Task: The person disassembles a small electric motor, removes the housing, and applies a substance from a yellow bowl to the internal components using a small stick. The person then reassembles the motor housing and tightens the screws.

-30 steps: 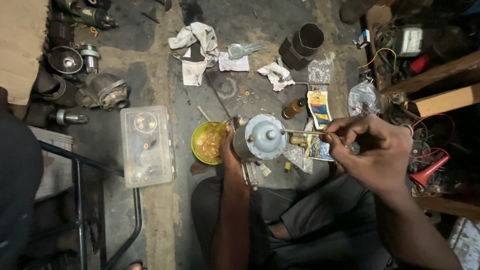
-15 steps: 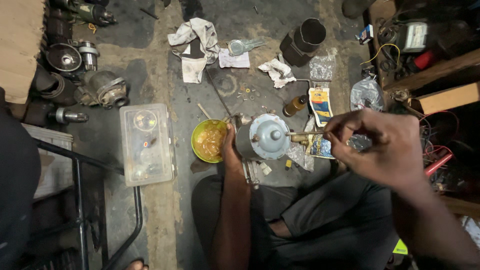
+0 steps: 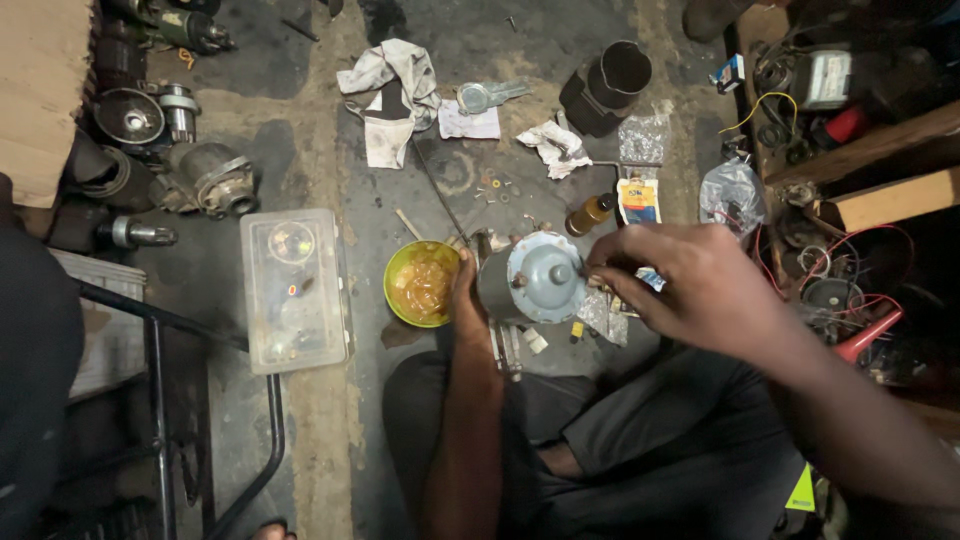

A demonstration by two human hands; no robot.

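Left hand (image 3: pixel 465 290) gripping grey motor housing (image 3: pixel 530 280), right hand (image 3: pixel 690 285) fingers pinched at its cap, perhaps holding something.

A rough repair workshop: starter motor parts (image 3: pixel 200 180) lie on the stained concrete floor (image 3: pixel 300 150) with oily rags (image 3: pixel 390 85) and tangled wires (image 3: pixel 850 260) on wooden shelves (image 3: pixel 880 150)

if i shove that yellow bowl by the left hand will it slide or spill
The yellow bowl looks light and shallow, so it would probably slide on the gritty floor. It holds orange-brown stuff, likely greasy, so its rim may be slippery; a hard push could tip it.
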